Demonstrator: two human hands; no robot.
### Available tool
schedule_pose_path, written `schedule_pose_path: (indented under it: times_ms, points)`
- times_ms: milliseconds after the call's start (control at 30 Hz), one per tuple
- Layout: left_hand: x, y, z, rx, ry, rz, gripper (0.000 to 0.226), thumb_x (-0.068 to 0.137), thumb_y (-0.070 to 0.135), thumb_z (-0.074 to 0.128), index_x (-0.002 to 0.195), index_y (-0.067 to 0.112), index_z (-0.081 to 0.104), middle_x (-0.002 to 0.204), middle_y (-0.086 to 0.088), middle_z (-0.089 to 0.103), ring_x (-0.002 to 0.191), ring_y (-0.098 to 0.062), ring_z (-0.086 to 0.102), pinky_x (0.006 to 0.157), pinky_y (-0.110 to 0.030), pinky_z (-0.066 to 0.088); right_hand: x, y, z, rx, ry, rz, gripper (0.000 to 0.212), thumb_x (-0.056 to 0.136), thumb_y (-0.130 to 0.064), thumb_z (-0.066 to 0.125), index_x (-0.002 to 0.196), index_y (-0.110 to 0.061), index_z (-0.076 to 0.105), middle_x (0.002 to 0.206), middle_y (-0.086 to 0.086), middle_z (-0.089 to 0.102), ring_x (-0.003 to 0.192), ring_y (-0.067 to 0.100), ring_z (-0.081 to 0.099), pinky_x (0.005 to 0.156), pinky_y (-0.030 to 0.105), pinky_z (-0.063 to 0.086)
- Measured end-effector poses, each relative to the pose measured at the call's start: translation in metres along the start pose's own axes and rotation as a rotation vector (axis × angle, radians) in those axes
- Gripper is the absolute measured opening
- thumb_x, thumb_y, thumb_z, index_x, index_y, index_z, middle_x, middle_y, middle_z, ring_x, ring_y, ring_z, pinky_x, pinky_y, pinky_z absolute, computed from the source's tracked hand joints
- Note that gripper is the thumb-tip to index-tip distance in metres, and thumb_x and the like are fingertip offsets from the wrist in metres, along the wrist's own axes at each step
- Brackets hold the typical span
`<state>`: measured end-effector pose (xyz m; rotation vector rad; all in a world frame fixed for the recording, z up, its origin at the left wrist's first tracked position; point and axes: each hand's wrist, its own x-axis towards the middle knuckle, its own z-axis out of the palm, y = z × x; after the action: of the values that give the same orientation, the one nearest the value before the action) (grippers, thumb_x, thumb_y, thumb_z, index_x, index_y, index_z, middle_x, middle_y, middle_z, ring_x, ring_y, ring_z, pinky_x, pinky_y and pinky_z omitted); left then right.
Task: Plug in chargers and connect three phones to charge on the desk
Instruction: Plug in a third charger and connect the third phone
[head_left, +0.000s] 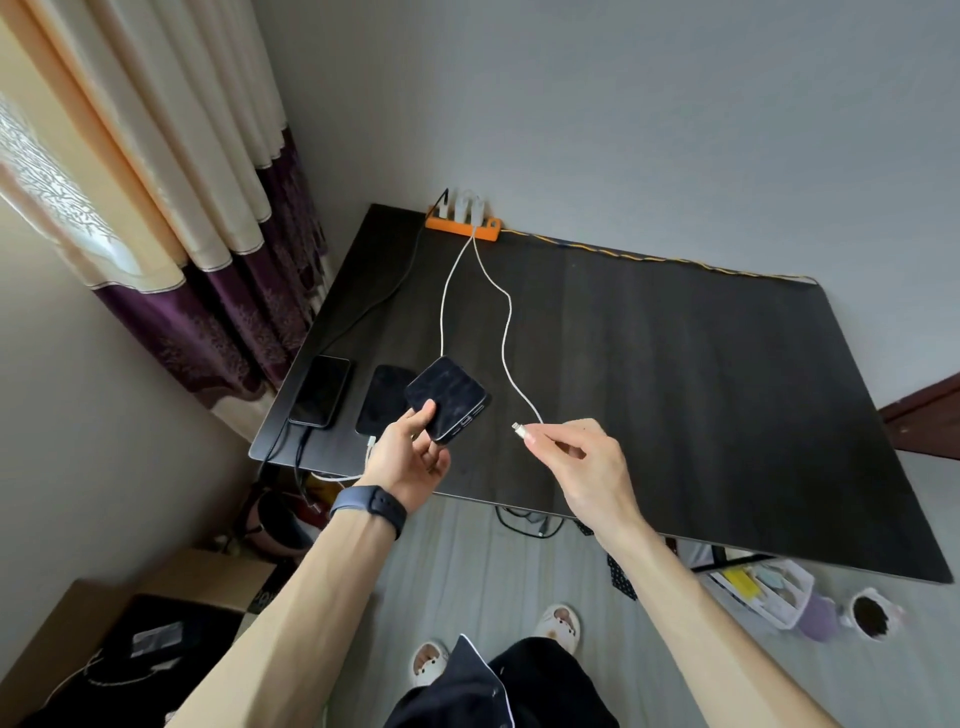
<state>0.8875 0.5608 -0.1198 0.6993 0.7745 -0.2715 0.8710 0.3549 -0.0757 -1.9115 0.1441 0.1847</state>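
Observation:
My left hand (410, 457) holds a dark phone (449, 397) tilted above the dark desk (675, 395), its port end facing right. My right hand (576, 457) pinches the plug end (518, 428) of a white cable (506, 332), a short gap right of the phone. That cable runs back to white chargers (467, 203) in an orange power strip (463, 224) at the desk's far edge. Two more dark phones lie flat at the desk's left: one (321, 391) with a black cable, one (383, 399) with a white cable at its near end.
A yellow-braided cord (649, 258) runs along the desk's back edge against the wall. Curtains (208, 234) hang at the left. On the floor are a cardboard box (171, 587), a white basket (763, 590) and a cup (872, 616) at the right.

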Motion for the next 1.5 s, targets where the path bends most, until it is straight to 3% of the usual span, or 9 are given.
schedule_pose_path:
  times_ms: [100, 233, 467, 667, 867, 967, 1100, 1267, 1500]
  points:
    - [0.0, -0.005, 0.008, -0.008, 0.0, -0.012, 0.031, 0.088, 0.025, 0.072, 0.113, 0.028, 0.054, 0.069, 0.004, 0.067, 0.051, -0.007, 0.047, 0.054, -0.019, 0.043, -0.001, 0.001, 0.005, -0.02, -0.052, -0.059, 0.012, 0.094, -0.029, 0.068, 0.098, -0.032, 0.079, 0.103, -0.012, 0.073, 0.105, 0.001, 0.064, 0.091, 0.022, 0.049]
    - [-0.002, -0.01, 0.016, 0.041, -0.006, -0.019, 0.024, 0.088, 0.026, 0.071, 0.108, 0.021, 0.059, 0.062, 0.003, 0.063, 0.046, -0.007, 0.042, 0.057, -0.02, 0.04, -0.006, 0.001, 0.011, 0.054, -0.046, -0.088, 0.01, 0.096, -0.021, 0.067, 0.098, -0.02, 0.077, 0.081, -0.002, 0.076, 0.074, 0.012, 0.074, 0.074, 0.02, 0.055]
    - [-0.001, -0.019, 0.022, 0.072, -0.003, -0.049, 0.024, 0.087, 0.027, 0.073, 0.105, 0.018, 0.06, 0.06, 0.003, 0.061, 0.043, -0.007, 0.046, 0.054, -0.02, 0.042, -0.007, -0.001, 0.011, 0.023, 0.005, -0.122, 0.008, 0.096, -0.025, 0.067, 0.094, -0.017, 0.066, 0.083, -0.007, 0.077, 0.05, 0.011, 0.057, 0.056, 0.024, 0.051]
    - [0.001, -0.024, 0.027, 0.077, -0.02, -0.046, 0.033, 0.086, 0.03, 0.075, 0.113, 0.02, 0.059, 0.064, 0.004, 0.064, 0.045, -0.007, 0.048, 0.05, -0.019, 0.044, -0.005, 0.003, 0.007, 0.005, -0.029, -0.069, 0.015, 0.095, -0.03, 0.067, 0.093, -0.016, 0.061, 0.081, -0.006, 0.078, 0.052, 0.014, 0.056, 0.071, 0.038, 0.058]
    - [0.002, -0.028, 0.03, 0.075, -0.025, -0.031, 0.036, 0.085, 0.029, 0.075, 0.117, 0.025, 0.058, 0.07, 0.004, 0.065, 0.048, -0.008, 0.046, 0.055, -0.02, 0.042, -0.006, 0.003, 0.005, 0.007, -0.022, -0.038, 0.017, 0.095, -0.03, 0.067, 0.094, -0.014, 0.06, 0.082, -0.008, 0.078, 0.049, 0.012, 0.051, 0.055, 0.026, 0.047]
    - [0.0, -0.029, 0.033, 0.065, -0.019, -0.024, 0.021, 0.088, 0.026, 0.073, 0.105, 0.026, 0.061, 0.073, 0.003, 0.069, 0.049, -0.008, 0.044, 0.06, -0.021, 0.039, -0.006, 0.003, 0.005, 0.009, -0.015, -0.02, 0.018, 0.095, -0.03, 0.067, 0.093, -0.013, 0.06, 0.081, -0.006, 0.078, 0.048, 0.012, 0.048, 0.051, 0.03, 0.045]
    - [0.004, -0.033, 0.033, 0.078, -0.049, 0.008, 0.031, 0.089, 0.027, 0.072, 0.119, 0.03, 0.065, 0.08, 0.004, 0.067, 0.05, -0.007, 0.04, 0.056, -0.019, 0.038, -0.006, 0.004, 0.004, 0.01, -0.001, -0.011, 0.018, 0.095, -0.031, 0.067, 0.091, -0.015, 0.06, 0.08, -0.007, 0.078, 0.048, 0.014, 0.046, 0.051, 0.034, 0.042]
    - [0.006, -0.036, 0.031, 0.146, -0.08, 0.083, 0.043, 0.091, 0.028, 0.069, 0.132, 0.033, 0.058, 0.069, 0.008, 0.062, 0.05, -0.006, 0.037, 0.053, -0.019, 0.036, -0.007, 0.004, 0.008, -0.017, 0.021, 0.012, 0.019, 0.094, -0.035, 0.067, 0.089, -0.017, 0.061, 0.076, -0.01, 0.077, 0.065, 0.021, 0.066, 0.072, 0.041, 0.055]
    - [0.004, -0.035, 0.025, 0.211, -0.073, 0.202, 0.051, 0.092, 0.023, 0.069, 0.137, 0.04, 0.052, 0.061, 0.011, 0.054, 0.05, -0.008, 0.031, 0.053, -0.02, 0.034, -0.008, 0.01, 0.017, -0.049, 0.026, 0.038, 0.017, 0.095, -0.033, 0.067, 0.089, -0.018, 0.06, 0.074, -0.013, 0.077, 0.076, 0.011, 0.066, 0.072, 0.025, 0.048]
